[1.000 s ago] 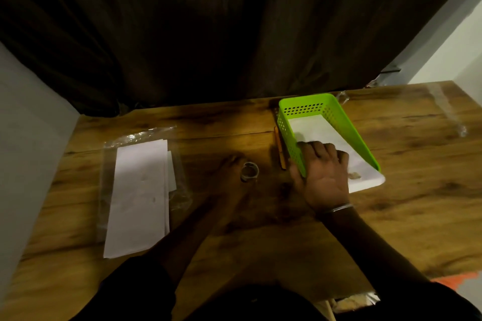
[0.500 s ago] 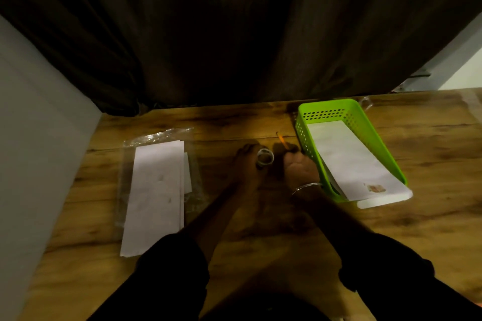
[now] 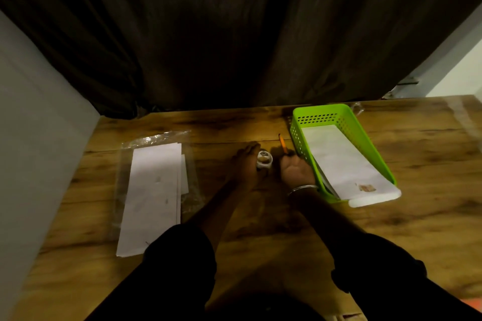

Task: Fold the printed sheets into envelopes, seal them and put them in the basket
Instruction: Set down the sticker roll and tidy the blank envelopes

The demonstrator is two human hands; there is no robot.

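**Sealing tools in hand between the sheet stack and the basket**

A dark curtain (image 3: 234, 34) is hung across the upper half of the frame, and the wooden tabletop (image 3: 430, 164) is spread below it. At the left of the frame the printed sheets (image 3: 154, 190) are stacked on a clear plastic sleeve (image 3: 156, 138). At the upper right the green basket (image 3: 323, 109) is set, with white envelopes (image 3: 339, 159) laid inside and jutting past its near end.

Both hands are placed at the centre, between stack and basket. The left hand (image 3: 245, 167) is curled round a small round white item (image 3: 264, 160); whether it is tape or a glue pot cannot be told. The grip of the right hand (image 3: 296, 171), just beside the basket, is closed on the near end of an orange stick (image 3: 283, 144).

A pause between envelopes is judged to be in hand. The next move calls for a fresh sheet to be drawn from the left stack to the centre for folding.
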